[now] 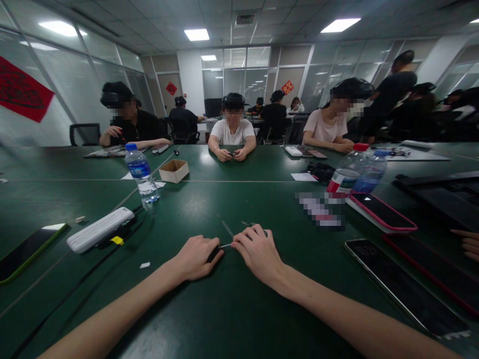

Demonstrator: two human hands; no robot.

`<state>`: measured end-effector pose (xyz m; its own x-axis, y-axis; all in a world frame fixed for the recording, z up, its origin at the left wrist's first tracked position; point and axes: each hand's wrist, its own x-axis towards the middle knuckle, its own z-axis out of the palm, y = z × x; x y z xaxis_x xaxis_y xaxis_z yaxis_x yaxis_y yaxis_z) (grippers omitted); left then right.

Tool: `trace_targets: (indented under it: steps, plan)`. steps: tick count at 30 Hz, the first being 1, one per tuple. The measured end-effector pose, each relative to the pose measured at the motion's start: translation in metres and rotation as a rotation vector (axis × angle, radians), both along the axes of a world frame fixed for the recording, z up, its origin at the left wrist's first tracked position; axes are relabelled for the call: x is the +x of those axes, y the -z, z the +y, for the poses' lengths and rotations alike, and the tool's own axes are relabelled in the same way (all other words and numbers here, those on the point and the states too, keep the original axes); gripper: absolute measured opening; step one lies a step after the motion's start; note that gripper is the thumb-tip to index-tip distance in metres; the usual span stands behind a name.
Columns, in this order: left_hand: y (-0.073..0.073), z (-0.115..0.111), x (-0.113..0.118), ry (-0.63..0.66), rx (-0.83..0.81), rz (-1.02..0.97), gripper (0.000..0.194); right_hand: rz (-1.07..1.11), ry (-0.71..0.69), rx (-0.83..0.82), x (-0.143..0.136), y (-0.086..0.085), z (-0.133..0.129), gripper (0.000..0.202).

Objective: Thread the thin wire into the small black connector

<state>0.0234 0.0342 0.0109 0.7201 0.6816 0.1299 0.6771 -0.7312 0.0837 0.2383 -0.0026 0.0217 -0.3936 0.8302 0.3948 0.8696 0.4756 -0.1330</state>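
My left hand is closed around a small dark object low over the green table. From that object a thin, pale rod-like piece reaches across to the fingertips of my right hand. The right fingers are bent and pressed together at the rod's end; whatever else they cover is hidden. Just beyond the hands, a faint, clear strip shows on the tabletop. A white scrap lies left of my left hand.
On the left are a white power bank with a cable, a green-edged phone, a water bottle and a small open box. Phones and bottles stand or lie right. People sit opposite; another person's hand shows far right.
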Motion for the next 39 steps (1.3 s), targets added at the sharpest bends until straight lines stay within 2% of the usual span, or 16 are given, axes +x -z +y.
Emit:
trace_targets:
  steps: [7,20,22,26,28,31,33,35,39]
  plan:
    - [-0.001,0.0,0.0,0.014,0.013,-0.002,0.029,0.011,-0.014,-0.042,0.0,-0.006,-0.001,0.024]
    - [-0.001,-0.002,-0.001,0.064,0.025,-0.014,0.025,0.079,-0.066,-0.025,0.002,-0.012,0.0,0.026]
    - [-0.001,-0.001,-0.001,0.036,0.026,-0.011,0.027,0.064,-0.148,-0.02,0.001,-0.012,-0.003,0.026]
    - [0.0,0.001,0.001,-0.046,0.028,0.011,0.027,-0.05,-0.478,-0.035,-0.006,-0.014,-0.012,0.024]
    - [0.0,0.002,0.001,-0.037,0.027,0.016,0.026,-0.052,-0.511,-0.042,-0.008,-0.015,-0.016,0.024]
    - [0.0,0.002,0.001,-0.031,0.029,0.02,0.026,-0.008,-0.454,-0.061,-0.009,-0.014,-0.015,0.025]
    - [0.0,0.001,0.001,-0.035,0.026,0.029,0.026,0.033,-0.443,-0.077,-0.007,-0.011,-0.013,0.025]
    - [-0.002,0.001,0.001,-0.035,0.022,0.042,0.026,0.158,-0.492,-0.073,-0.006,-0.009,-0.012,0.028]
    - [-0.005,0.0,0.002,-0.024,0.024,0.059,0.026,0.633,-0.593,-0.13,-0.012,-0.018,-0.025,0.049]
